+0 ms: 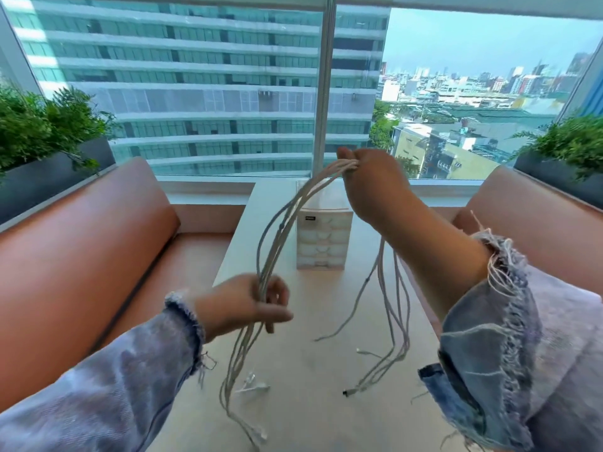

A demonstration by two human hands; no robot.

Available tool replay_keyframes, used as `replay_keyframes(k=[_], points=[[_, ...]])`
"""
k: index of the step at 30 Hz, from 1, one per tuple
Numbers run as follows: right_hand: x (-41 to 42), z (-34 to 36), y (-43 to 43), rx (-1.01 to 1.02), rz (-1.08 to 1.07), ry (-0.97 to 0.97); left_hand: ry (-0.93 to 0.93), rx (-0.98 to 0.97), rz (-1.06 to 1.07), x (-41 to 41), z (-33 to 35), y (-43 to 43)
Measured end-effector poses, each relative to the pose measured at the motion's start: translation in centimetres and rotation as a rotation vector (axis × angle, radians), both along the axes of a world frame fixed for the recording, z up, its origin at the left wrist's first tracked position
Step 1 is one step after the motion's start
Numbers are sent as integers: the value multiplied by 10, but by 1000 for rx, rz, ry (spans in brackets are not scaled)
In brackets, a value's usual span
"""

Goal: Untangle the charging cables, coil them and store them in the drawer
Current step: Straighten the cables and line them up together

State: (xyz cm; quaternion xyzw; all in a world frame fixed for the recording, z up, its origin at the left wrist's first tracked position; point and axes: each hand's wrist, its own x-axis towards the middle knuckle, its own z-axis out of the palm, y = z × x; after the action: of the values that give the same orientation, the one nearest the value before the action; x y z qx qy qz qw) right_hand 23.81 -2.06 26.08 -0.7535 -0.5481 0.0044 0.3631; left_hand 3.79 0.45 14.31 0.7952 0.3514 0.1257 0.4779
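Left hand (243, 305), right hand (365, 172) gripping white cables (277, 230)

The drawer unit (324, 239) stands on the table (326, 321), toward its far end, with the window (228, 93) behind it. One bench (81, 256) lies left of the unit and another bench (522, 216) right of it, each with a planter beyond. The cables (277, 230) arc in front of the unit, from the left hand (248, 303), nearer and to its left, up to the right hand (368, 177) above it. Their ends hang toward the table before the unit.
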Motion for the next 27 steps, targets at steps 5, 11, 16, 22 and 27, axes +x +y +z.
replay_keyframes(k=[5, 11, 16, 22, 27], points=[[-16, -9, 8, -39, 33, -100, -377, 10, 79, 23, 73, -22], [-21, -26, 1, -63, 86, -145, -536, 32, 266, 33, 88, -30], [9, -72, -16, -143, 82, -150, -679, -91, 378, 19, 80, -35], [51, -140, -36, -176, 35, 83, -788, -195, 424, -1, 74, -41], [64, -157, -34, -124, 39, 75, -869, -248, 451, -5, 75, -37]])
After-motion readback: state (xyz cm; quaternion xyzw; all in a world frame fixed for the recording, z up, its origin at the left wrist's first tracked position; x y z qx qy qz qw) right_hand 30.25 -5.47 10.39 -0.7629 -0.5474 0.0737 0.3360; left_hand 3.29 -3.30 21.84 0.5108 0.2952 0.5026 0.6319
